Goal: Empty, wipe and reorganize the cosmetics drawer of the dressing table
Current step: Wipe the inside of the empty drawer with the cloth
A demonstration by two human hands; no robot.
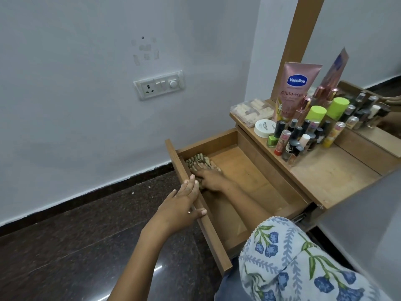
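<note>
Gleaming dark floor; pale wall; right hand flat on cloth; left hand gripping drawer

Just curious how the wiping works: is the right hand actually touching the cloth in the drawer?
Touching. The head view shows the right hand pressing flat on the striped cloth.

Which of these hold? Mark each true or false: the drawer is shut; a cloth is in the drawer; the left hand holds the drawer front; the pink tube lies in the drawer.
1. The drawer is shut. False: it is pulled out.
2. A cloth is in the drawer. True, under the right hand.
3. The left hand holds the drawer front. True.
4. The pink tube lies in the drawer. False: it stands on the tabletop.
</note>
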